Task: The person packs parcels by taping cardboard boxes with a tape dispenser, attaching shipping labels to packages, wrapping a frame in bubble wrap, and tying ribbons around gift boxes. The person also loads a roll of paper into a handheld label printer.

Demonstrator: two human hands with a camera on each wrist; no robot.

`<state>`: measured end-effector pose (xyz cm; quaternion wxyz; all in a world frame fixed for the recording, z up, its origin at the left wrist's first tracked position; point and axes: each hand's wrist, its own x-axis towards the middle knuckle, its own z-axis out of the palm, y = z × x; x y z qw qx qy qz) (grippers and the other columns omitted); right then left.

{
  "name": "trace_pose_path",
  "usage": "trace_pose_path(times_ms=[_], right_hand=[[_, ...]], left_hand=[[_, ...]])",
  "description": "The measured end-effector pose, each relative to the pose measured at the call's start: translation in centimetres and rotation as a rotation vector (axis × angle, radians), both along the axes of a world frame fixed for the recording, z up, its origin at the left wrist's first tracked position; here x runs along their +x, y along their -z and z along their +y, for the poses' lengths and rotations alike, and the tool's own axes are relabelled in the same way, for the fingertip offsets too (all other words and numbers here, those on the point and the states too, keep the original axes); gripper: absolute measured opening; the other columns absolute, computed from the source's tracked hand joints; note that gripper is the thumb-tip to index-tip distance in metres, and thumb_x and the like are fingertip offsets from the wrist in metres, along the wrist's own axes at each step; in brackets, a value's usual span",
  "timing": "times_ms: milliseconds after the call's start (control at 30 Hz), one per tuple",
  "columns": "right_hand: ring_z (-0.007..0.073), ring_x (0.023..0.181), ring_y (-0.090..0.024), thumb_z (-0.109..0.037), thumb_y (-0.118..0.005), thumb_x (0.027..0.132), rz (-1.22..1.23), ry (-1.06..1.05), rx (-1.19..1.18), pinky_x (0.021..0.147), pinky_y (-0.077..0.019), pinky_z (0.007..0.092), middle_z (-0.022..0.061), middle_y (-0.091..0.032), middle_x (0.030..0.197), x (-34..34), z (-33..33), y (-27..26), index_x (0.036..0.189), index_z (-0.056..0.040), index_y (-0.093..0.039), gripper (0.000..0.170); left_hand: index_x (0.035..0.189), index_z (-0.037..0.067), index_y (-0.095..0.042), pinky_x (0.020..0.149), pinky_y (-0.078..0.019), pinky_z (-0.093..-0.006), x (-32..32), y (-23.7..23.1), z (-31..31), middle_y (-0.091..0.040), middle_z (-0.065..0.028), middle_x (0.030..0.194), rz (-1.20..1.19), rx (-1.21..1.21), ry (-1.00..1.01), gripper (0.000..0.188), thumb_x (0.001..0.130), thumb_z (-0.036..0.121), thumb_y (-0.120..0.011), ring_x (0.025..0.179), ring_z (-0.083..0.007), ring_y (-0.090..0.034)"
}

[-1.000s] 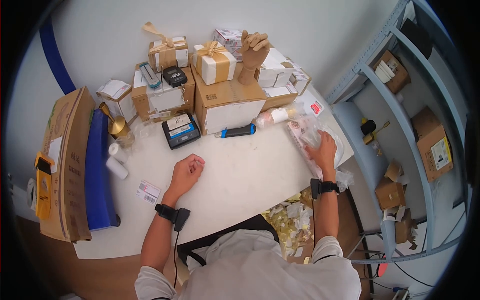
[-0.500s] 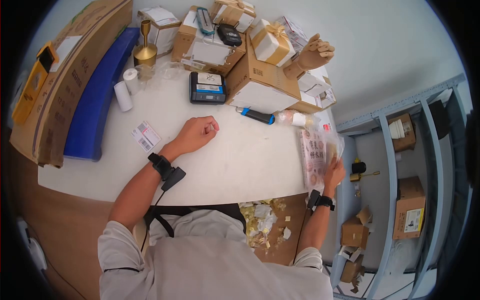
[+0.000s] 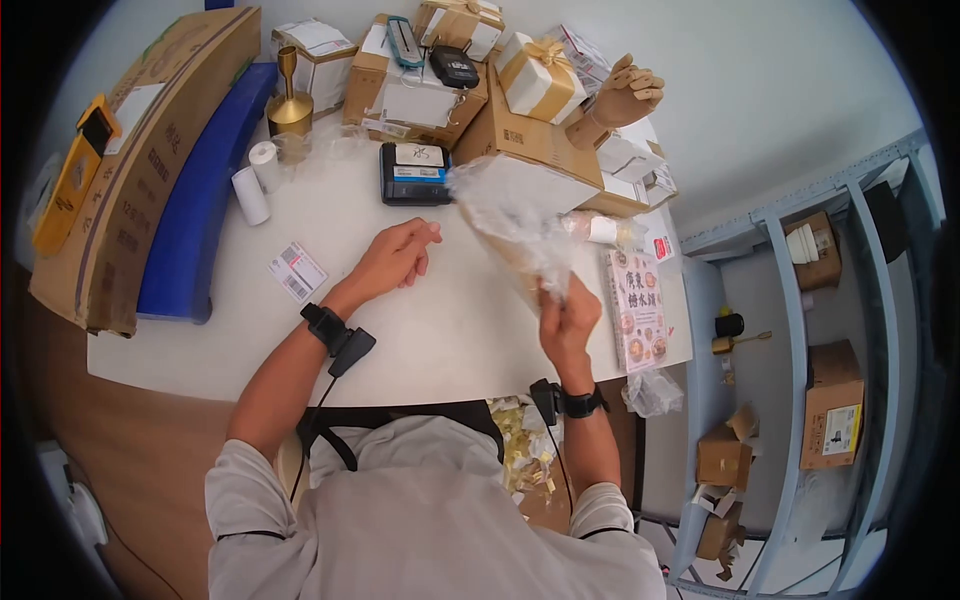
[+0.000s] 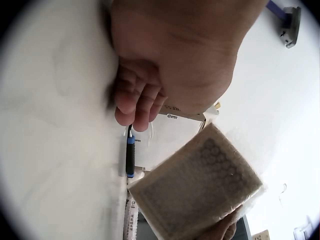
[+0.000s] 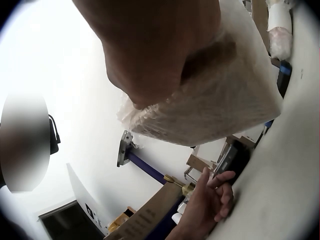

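My right hand (image 3: 570,325) grips the near edge of a flat rectangular package (image 3: 515,235) in clear bubble wrap, raised and tilted over the middle of the table. In the left wrist view, the face of the package (image 4: 200,185) looks tan and grey through the wrap. Palm turned inward, my left hand (image 3: 393,258) rests on the white table with loosely bent fingers and nothing in them. A pink book (image 3: 638,310) with Chinese characters lies at the table's right. The blue and black utility knife (image 4: 130,157) is mostly hidden behind the package in the head view.
A black label printer (image 3: 415,190) stands before stacked cartons (image 3: 530,150) and a wooden hand model (image 3: 622,95). A printed label (image 3: 297,270) and white rolls (image 3: 250,195) lie at left. Bubble-wrapped bottle (image 3: 600,230) is behind the book. Grey shelving (image 3: 775,330) borders the right side.
My right hand has lifted the wrapped package off the right side and carried it left, leaving the book in plain view. My left hand stays on the table. The head view has turned.
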<state>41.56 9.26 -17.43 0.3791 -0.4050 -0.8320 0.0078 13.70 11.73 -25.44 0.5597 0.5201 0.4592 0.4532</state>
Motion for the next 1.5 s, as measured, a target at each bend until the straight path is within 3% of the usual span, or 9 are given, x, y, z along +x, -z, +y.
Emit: trace_pose_path(times_ms=[133,233,333,533,700,967,1167,1433,1500], right_hand=[[0.0327,0.105,-0.067,-0.004,-0.075,0.071,-0.144,-0.294,-0.016,0.088,-0.0551,0.0391,0.0152,-0.069,0.12,-5.3,-0.8,-1.1,0.123,-0.0037,-0.066,0.053],[0.0319,0.114,-0.063,-0.008,-0.078,0.072,-0.099,-0.377,-0.204,0.094,-0.0532,0.0398,0.0122,-0.065,0.127,-6.5,-1.5,-0.6,0.122,-0.007,-0.066,0.052],[0.0318,0.116,-0.061,-0.006,-0.076,0.074,-0.052,-0.399,-0.264,0.096,-0.0525,0.0407,0.0108,-0.065,0.128,-6.5,-1.5,0.5,0.12,-0.0074,-0.066,0.048],[0.0342,0.091,-0.066,-0.009,-0.065,0.091,0.327,-0.29,-0.316,0.083,-0.0533,0.0356,0.0148,-0.07,0.104,-6.4,-1.8,0.8,0.112,-0.0018,-0.067,0.022],[0.0147,0.073,-0.064,-0.021,-0.06,0.101,0.788,0.096,-0.409,0.069,-0.0491,0.0268,0.0052,-0.071,0.084,-1.5,0.0,1.3,0.107,0.0019,-0.068,0.025],[0.0168,0.084,-0.064,-0.019,-0.07,0.091,1.073,0.451,-0.616,0.076,-0.0521,0.0325,0.0101,-0.069,0.101,8.5,1.2,5.1,0.122,0.0039,-0.056,0.041],[0.0323,0.101,-0.06,-0.014,-0.079,0.08,0.034,0.815,0.246,0.088,-0.0494,0.0416,0.0201,-0.058,0.121,9.0,1.3,3.5,0.131,-0.0006,-0.049,0.061],[0.0292,0.09,-0.063,-0.035,-0.075,0.087,0.249,0.259,-0.39,0.08,-0.0511,0.0403,0.0132,-0.069,0.087,4.5,0.5,3.7,0.106,-0.0007,-0.07,0.04],[0.0305,0.088,-0.064,-0.038,-0.077,0.084,0.132,0.265,-0.496,0.078,-0.0517,0.0401,0.0129,-0.069,0.085,3.2,0.0,3.4,0.102,-0.0024,-0.07,0.04]], left_hand=[[0.111,0.001,-0.061,0.058,-0.0487,-0.0265,-1.9,1.8,2.1,-0.064,-0.0059,0.078,-0.355,-0.376,0.026,0.059,0.102,0.057,-0.044,0.061,-0.0147,-0.06],[0.121,0.003,-0.061,0.075,-0.0512,-0.0288,-1.6,-0.7,-0.5,-0.065,-0.0051,0.101,-0.22,-0.175,-0.235,0.058,0.103,0.056,-0.044,0.088,-0.0142,-0.063],[0.129,0.004,-0.06,0.088,-0.0481,-0.0294,-4.2,-0.9,-1.3,-0.062,-0.0035,0.115,0.02,-0.048,0.078,0.061,0.102,0.057,-0.045,0.107,-0.0118,-0.057],[0.124,0.004,-0.059,0.078,-0.0515,-0.0301,-5.3,-3.5,-3.7,-0.067,-0.0055,0.11,-0.082,-0.288,-0.184,0.051,0.099,0.048,-0.056,0.098,-0.014,-0.063],[0.124,0.003,-0.055,0.062,-0.0516,-0.0258,-5.9,-5.7,-4.5,-0.07,-0.0077,0.104,0.177,-0.228,-0.068,0.046,0.093,0.035,-0.068,0.082,-0.0129,-0.068],[0.126,-0.001,-0.051,0.051,-0.0503,-0.0228,-4.6,-4.5,-4.2,-0.07,-0.0092,0.096,0.286,-0.083,-0.069,0.054,0.084,0.021,-0.08,0.076,-0.012,-0.068],[0.125,-0.003,-0.052,0.052,-0.0518,-0.0238,-4.4,-3.9,-3.6,-0.069,-0.008,0.097,0.401,-0.079,-0.019,0.055,0.085,0.022,-0.08,0.074,-0.0107,-0.067],[0.119,-0.005,-0.058,0.049,-0.0505,-0.0246,-2.6,-3.7,-4.1,-0.063,-0.0072,0.089,0.658,-0.043,0.012,0.058,0.081,0.03,-0.084,0.067,-0.01,-0.06],[0.122,-0.001,-0.059,0.049,-0.0492,-0.0237,-2.5,-3.7,-4.4,-0.061,-0.0067,0.096,1.004,0.295,-0.102,0.058,0.08,0.031,-0.084,0.075,-0.0096,-0.059]])
